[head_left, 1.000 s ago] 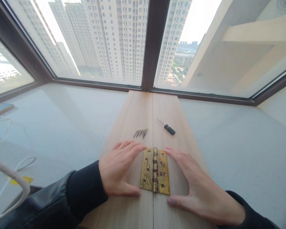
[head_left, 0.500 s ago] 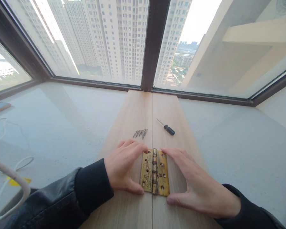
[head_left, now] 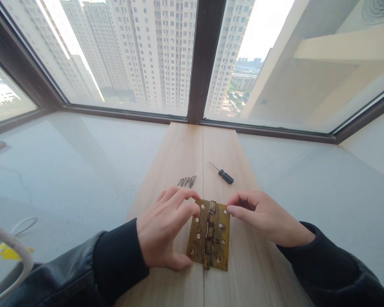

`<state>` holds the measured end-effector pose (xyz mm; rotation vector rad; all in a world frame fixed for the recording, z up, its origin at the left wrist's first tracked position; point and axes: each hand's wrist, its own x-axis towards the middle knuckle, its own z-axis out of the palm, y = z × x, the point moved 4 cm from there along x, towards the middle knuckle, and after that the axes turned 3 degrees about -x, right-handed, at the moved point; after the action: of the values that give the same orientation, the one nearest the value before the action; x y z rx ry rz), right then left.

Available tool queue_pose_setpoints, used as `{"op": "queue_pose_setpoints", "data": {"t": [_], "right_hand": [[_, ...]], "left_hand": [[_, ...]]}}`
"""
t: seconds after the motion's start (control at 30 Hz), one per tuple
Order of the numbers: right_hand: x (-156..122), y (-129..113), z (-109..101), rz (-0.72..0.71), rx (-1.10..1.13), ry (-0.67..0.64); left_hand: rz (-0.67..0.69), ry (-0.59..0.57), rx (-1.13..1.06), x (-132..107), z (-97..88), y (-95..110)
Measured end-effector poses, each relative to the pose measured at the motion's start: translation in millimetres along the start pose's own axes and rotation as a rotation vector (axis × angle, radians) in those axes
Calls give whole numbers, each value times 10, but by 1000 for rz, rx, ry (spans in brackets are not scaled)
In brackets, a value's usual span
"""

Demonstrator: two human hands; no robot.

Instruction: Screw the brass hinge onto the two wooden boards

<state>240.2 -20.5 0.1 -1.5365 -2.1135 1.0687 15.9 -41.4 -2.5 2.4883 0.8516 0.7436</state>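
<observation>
Left hand [head_left: 166,232] grips the left leaf of the brass hinge [head_left: 208,235]; right hand [head_left: 265,217] pinches its upper right corner. Hinge lies open across the seam of two boards [head_left: 179,157]. Screws [head_left: 187,181] and screwdriver [head_left: 223,174] lie untouched beyond; no screw is fitted yet.

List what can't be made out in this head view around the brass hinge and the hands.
- Head view: left edge of the tarnished brass hinge, covered by the left hand.
- Right hand: its fingertips meet the hinge's far right corner; the grip underneath is hidden.
- Small steel screws: too small to count.
- Black-handled screwdriver: tip type too small to tell.
</observation>
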Motion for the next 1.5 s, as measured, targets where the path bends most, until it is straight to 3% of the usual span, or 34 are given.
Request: {"op": "queue_pose_setpoints", "data": {"t": [0.1, 0.2, 0.37, 0.47, 0.67, 0.8, 0.9, 1.0, 1.17, 1.33, 1.5], "right_hand": [[-15, -139, -118, -19, -9, 53], [-21, -327, -261, -47, -38, 172], [-59, -506, -279, -127, -87, 326], [-120, -493, -217, -150, -106, 366], [-166, -473, -237, -184, -150, 360], [-133, -482, -286, -255, -180, 324], [-146, -488, -290, -336, -180, 315], [-181, -507, -269, -445, -150, 290], [-221, -535, -240, -614, -98, 235], [-235, -515, -225, -658, -80, 223], [-191, -523, -244, -664, -75, 220]], "left_hand": [[99, 79, 160, 48, -59, 14], [212, 241, 397, 118, -111, 16], [226, 380, 575, 148, -93, -12], [211, 391, 501, 101, -120, -3], [171, 630, 111, 103, -454, -24], [78, 579, -207, 202, -547, -117], [89, 487, -325, 245, -540, -118], [121, 383, -390, 260, -523, -86], [50, 188, -515, 278, -490, -54], [69, 68, -558, 300, -444, -5], [31, 19, -641, 362, -403, -105]]}}
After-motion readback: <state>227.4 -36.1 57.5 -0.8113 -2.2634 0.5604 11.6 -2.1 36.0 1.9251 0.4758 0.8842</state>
